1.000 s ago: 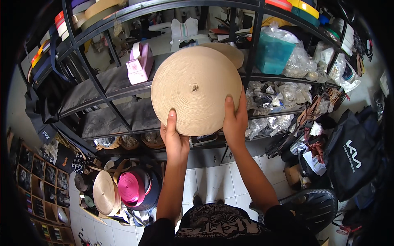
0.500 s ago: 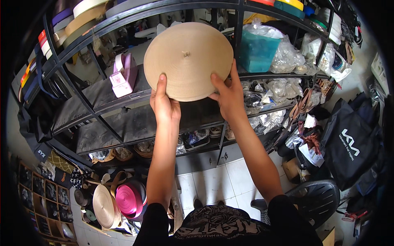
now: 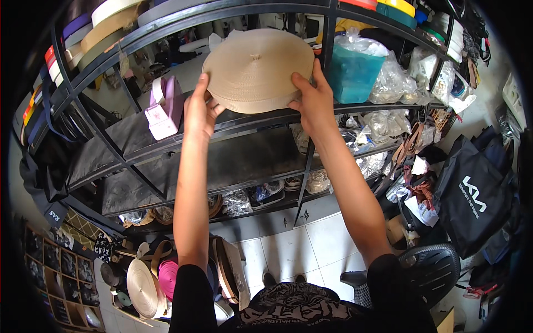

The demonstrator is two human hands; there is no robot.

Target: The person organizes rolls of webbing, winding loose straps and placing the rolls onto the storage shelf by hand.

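A large flat roll of beige webbing (image 3: 261, 66) is between my hands at the upper middle, above a black shelf (image 3: 239, 123). Its wound face is tilted up toward me, with a small tuft at the centre. My left hand (image 3: 201, 111) cups the roll's left edge, the thumb up along the side and some fingers curled beneath. At the right edge my right hand (image 3: 315, 100) grips it, thumb toward the front and fingers behind. Whether the roll's underside touches the shelf is hidden.
A lilac tape dispenser (image 3: 163, 111) stands left of the roll; a teal plastic bin (image 3: 355, 72) with clear bags is right of it. Black uprights and rails frame the shelves. Below left are a pink webbing roll (image 3: 167, 277) and a beige one; a black chair (image 3: 427, 272) is lower right.
The roll has tipped flatter and moved slightly away over the shelf. My left hand has shifted left, from the roll's front to its side; my right hand has moved slightly up.
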